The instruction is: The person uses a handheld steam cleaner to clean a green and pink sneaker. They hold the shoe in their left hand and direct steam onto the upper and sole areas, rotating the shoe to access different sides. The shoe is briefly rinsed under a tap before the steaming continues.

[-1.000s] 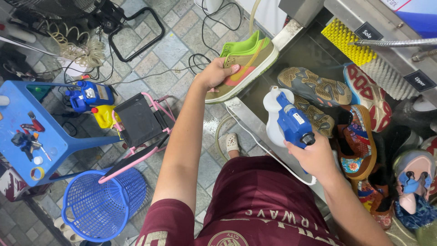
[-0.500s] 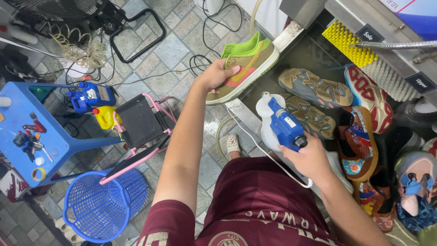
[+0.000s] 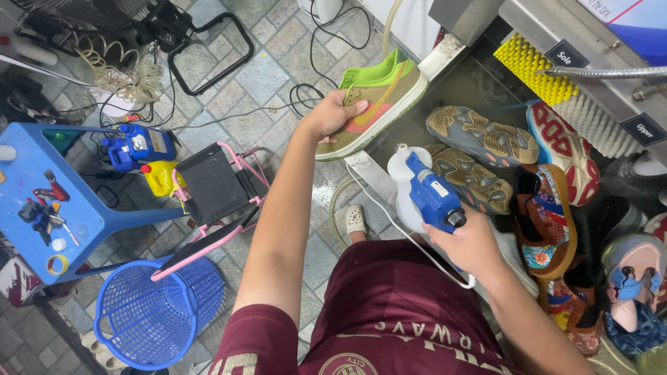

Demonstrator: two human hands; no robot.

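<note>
Nearest the wearer, the right hand (image 3: 472, 243) has its fingers wrapped tight round the grip of a blue and white spray gun (image 3: 427, 194), which has drifted lower and closer to the body over the last second, its nozzle swinging away from the shoe. A white cord (image 3: 396, 226) trails from the gun. Beyond the gun, the left hand (image 3: 326, 114) keeps its fingers clamped on the heel of an olive and lime sneaker (image 3: 375, 97), held almost unmoved above the edge of the metal wash basin (image 3: 445, 52). Other worn shoes (image 3: 479, 135) lie in the basin just right of the gun.
</note>
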